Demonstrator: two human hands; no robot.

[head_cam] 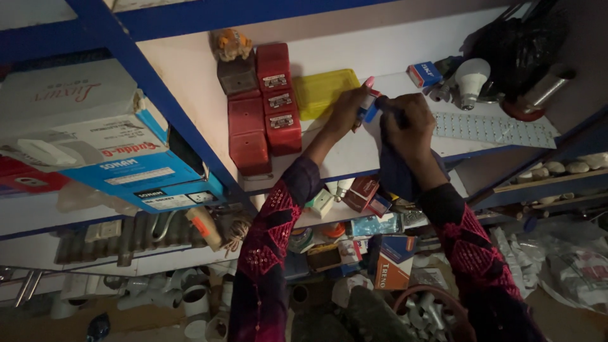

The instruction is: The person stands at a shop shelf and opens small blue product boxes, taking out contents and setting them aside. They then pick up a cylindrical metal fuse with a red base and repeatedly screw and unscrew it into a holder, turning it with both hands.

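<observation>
Both my arms, in dark red patterned sleeves, reach up to a white shelf (354, 149). My left hand (350, 107) holds a small blue and white box (368, 109) against the shelf. My right hand (405, 126) grips a dark blue cloth (396, 171) that hangs below it and presses against the small box. Just left of my hands lies a flat yellow case (323, 92), and beside that stand several red boxes (272, 107) in stacks.
A white bulb (472, 77), a small blue and white carton (423, 73) and a white LED strip panel (494, 130) lie to the right. Large blue and white cartons (126, 158) fill the left shelf. Lower shelves hold small boxes; white pipe fittings (190, 294) lie below.
</observation>
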